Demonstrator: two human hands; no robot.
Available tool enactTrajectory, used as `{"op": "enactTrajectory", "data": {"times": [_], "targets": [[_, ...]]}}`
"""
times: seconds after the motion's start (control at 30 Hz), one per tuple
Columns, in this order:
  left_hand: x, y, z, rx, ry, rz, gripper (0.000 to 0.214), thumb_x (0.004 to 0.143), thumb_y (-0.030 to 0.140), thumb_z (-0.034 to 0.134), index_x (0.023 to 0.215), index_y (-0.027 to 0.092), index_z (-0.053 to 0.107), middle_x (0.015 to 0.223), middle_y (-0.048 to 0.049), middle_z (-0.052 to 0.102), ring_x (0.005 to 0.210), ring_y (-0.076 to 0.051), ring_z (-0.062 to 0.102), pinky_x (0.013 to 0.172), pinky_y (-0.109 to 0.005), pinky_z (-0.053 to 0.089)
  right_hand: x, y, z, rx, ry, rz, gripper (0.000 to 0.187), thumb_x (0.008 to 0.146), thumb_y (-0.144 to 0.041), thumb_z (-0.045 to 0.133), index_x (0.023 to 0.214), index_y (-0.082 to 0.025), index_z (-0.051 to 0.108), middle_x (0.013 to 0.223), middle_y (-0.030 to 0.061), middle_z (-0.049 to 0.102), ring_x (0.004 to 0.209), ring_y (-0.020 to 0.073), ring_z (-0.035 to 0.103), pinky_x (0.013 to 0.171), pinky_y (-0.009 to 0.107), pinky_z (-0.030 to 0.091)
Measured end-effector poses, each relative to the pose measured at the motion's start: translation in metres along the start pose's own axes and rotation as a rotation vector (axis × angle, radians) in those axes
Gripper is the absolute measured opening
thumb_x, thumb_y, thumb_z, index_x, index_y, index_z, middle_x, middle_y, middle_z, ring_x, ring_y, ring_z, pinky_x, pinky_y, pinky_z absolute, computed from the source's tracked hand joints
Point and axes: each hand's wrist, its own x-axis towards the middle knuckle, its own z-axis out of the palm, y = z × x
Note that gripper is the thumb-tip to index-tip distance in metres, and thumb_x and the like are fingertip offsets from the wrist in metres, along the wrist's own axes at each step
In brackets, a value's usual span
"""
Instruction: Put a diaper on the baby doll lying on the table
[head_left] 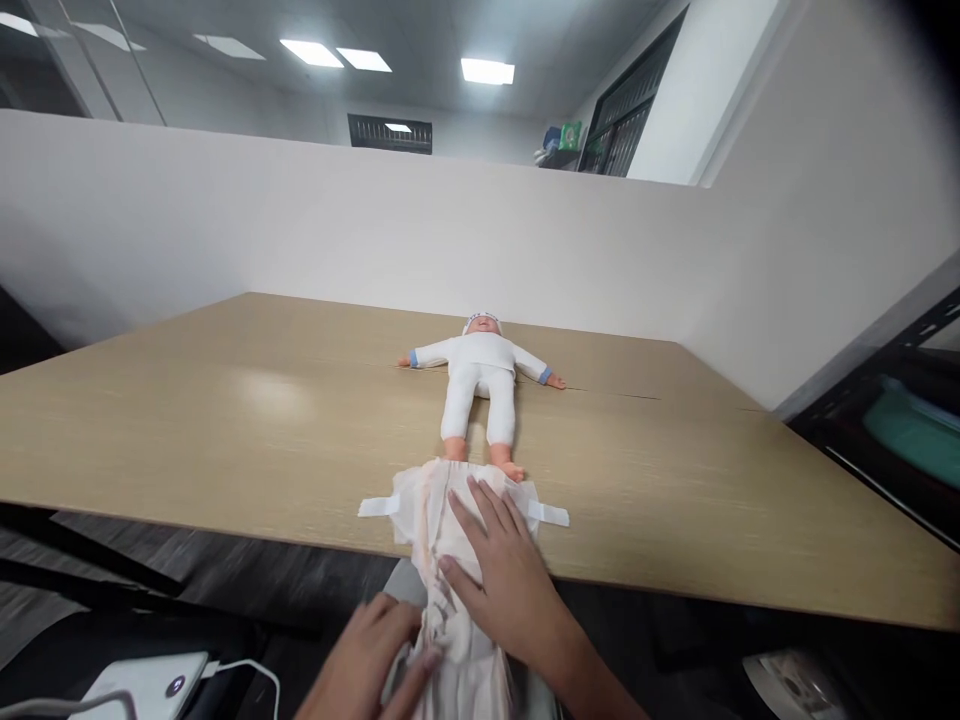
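An unfolded white diaper (465, 600) with pale peach edges hangs over the front edge of the table, and its two white side tabs are spread outward. My right hand (502, 565) lies flat on the upper part of it, fingers stretched. Lower down, my left hand (367, 655) has its fingers curled at the diaper's ruffled left edge, seemingly pinching it; motion blurs the fingertips. Just beyond the diaper a baby doll (480, 365) in white clothes and a cap lies on its back, arms out, its feet by the diaper's top edge.
The wooden table (225, 420) reaches back to a low white partition (375, 230). A white power bank (146, 685) with a cable sits at lower left. A dark rack with a green item (911, 425) stands at the right.
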Motion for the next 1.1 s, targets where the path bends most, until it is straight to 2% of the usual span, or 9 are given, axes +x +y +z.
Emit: {"op": "enactTrajectory", "data": {"times": [0.1,0.27,0.33,0.4,0.53,0.63,0.73,0.9,1.1], "targets": [[0.032,0.002,-0.044,0.218,-0.097,0.196,0.02,0.103,0.036,0.054,0.11,0.029,0.072,0.1,-0.0047,0.074,0.093,-0.023,0.065,0.087,-0.033,0.051,0.011,0.005,-0.002,-0.021,-0.032,-0.022,0.074,0.097,-0.043,0.062,0.165,-0.03,0.035,0.176,0.0047,0.024,0.163,0.0316,0.021,0.133,0.059,0.018],[0.114,0.007,-0.085,0.436,0.077,0.399,0.02,0.106,0.029,0.048,0.106,0.022,0.066,0.1,-0.007,0.071,0.095,-0.024,0.061,0.088,-0.036,0.049,0.014,0.004,0.0,-0.062,-0.044,-0.015,0.071,0.1,-0.043,0.057,0.165,-0.029,0.035,0.175,0.0058,0.027,0.162,0.0307,0.024,0.133,0.057,0.021],[0.156,0.005,-0.087,0.51,0.102,0.496,0.026,0.104,0.021,0.049,0.125,0.022,0.063,0.124,-0.01,0.068,0.114,-0.025,0.06,0.101,-0.04,0.048,0.01,0.002,0.002,-0.097,-0.031,-0.01,0.069,0.1,-0.042,0.056,0.165,-0.029,0.036,0.174,0.0065,0.028,0.161,0.0308,0.025,0.132,0.057,0.022],[0.197,0.0,-0.081,0.674,0.054,0.555,0.053,0.094,0.008,0.054,0.145,0.024,0.054,0.147,-0.0136,0.057,0.131,-0.03,0.054,0.108,-0.046,0.045,0.006,0.002,0.004,-0.132,-0.007,-0.003,0.068,0.1,-0.039,0.056,0.165,-0.03,0.036,0.174,0.0065,0.03,0.161,0.0304,0.025,0.132,0.058,0.023],[0.257,-0.005,-0.06,0.942,-0.264,0.777,0.114,0.067,-0.002,0.071,0.165,0.035,0.028,0.175,-0.0135,0.021,0.154,-0.038,0.033,0.117,-0.05,0.038,0.003,0.002,0.005,-0.167,0.007,-0.007,0.07,0.1,-0.038,0.056,0.165,-0.033,0.034,0.173,0.0051,0.031,0.161,0.0303,0.026,0.131,0.06,0.024],[0.277,0.0,-0.047,0.964,-0.42,0.968,0.128,0.057,-0.001,0.079,0.166,0.037,0.024,0.178,-0.0107,0.014,0.16,-0.038,0.025,0.123,-0.048,0.032,0.004,0.003,0.005,-0.17,0.009,-0.012,0.071,0.099,-0.039,0.058,0.165,-0.033,0.035,0.173,0.0053,0.031,0.161,0.0315,0.027,0.131,0.059,0.026],[0.286,0.007,-0.04,0.884,-0.493,1.099,0.11,0.057,0.004,0.081,0.157,0.03,0.044,0.175,-0.0103,0.025,0.158,-0.037,0.029,0.123,-0.047,0.032,0.003,0.004,0.004,-0.161,0.001,-0.016,0.07,0.099,-0.041,0.059,0.165,-0.032,0.036,0.173,0.0049,0.032,0.16,0.0323,0.028,0.13,0.059,0.027],[0.301,0.014,-0.032,0.629,-0.462,1.14,0.041,0.081,0.023,0.07,0.122,0.026,0.07,0.145,-0.0092,0.065,0.134,-0.037,0.055,0.111,-0.052,0.041,0.005,0.01,0.001,-0.122,-0.052,0.005,0.071,0.101,-0.05,0.056,0.166,-0.037,0.031,0.176,0.0005,0.023,0.162,0.0312,0.024,0.131,0.06,0.026],[0.323,0.046,-0.047,0.311,-0.497,1.042,0.039,0.085,0.015,0.062,0.123,0.024,0.068,0.126,-0.0087,0.074,0.117,-0.03,0.062,0.105,-0.044,0.046,0.023,0.027,-0.01,-0.066,-0.183,0.049,0.072,0.102,-0.067,0.045,0.167,-0.041,0.026,0.177,-0.0023,0.013,0.164,0.0312,0.016,0.132,0.061,0.023]]}}
